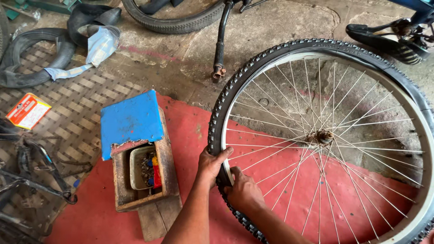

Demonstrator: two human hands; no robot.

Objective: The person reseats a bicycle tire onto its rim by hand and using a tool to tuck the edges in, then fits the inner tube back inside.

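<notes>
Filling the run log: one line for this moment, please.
left hand grips tyre | right hand presses tyre at rim | wheel lies flat

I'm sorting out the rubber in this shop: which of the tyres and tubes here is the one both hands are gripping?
The knobbly tyre on the spoked wheel over the red mat. The left hand and right hand grip its near edge; the other tyre and tube lie untouched.

I'm down on the floor of a bicycle repair workshop. A spoked bicycle wheel (323, 135) lies on rough, stained concrete (271, 31) and a red mat (190, 135). Beside me sits a worn wooden toolbox (140, 174) with a blue lid, holding small parts. Old inner tubes (36, 54) lie heaped, and another tyre (174, 20) lies nearby.
</notes>
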